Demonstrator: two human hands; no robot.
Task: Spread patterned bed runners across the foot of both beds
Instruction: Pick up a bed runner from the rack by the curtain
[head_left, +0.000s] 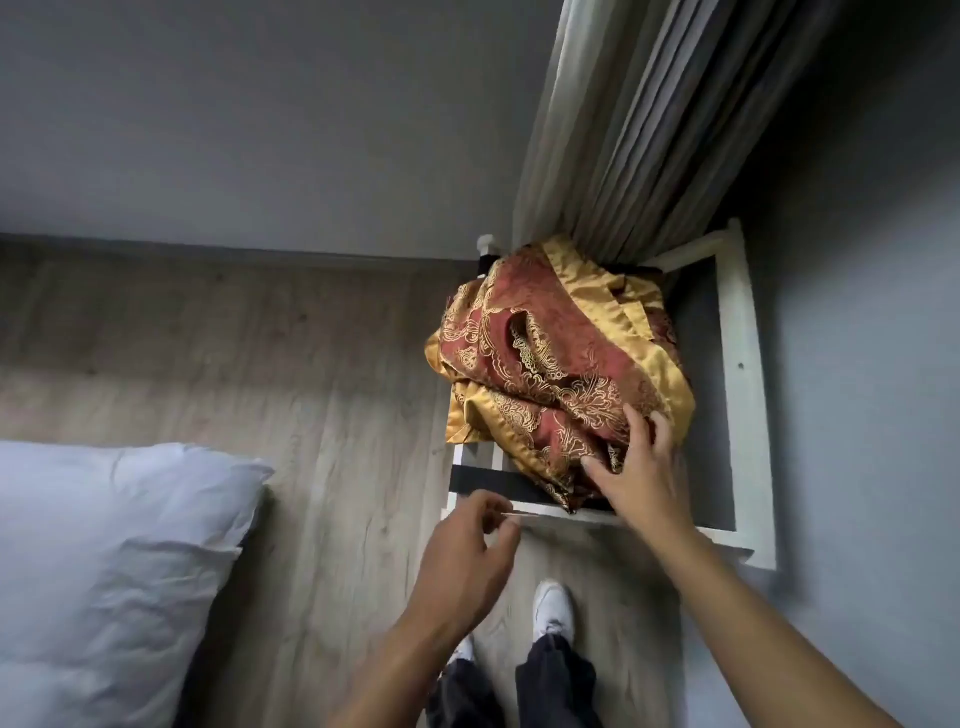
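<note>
A crumpled heap of red and gold patterned bed runners (550, 358) lies on a white luggage rack (737, 364) with black straps, right of centre. My right hand (636, 467) is on the near edge of the heap, fingers and thumb pressed into the fabric and starting to close on a fold. My left hand (467, 556) hovers just in front of the rack's near rail, fingers loosely curled, holding nothing. A white pillow (104, 545) on a bed fills the lower left.
Grey curtains (639, 130) hang down behind the rack, touching the heap. A grey wall runs along the right. Pale wooden floor (311, 389) lies between bed and rack. My feet in white shoes (553, 608) stand just before the rack.
</note>
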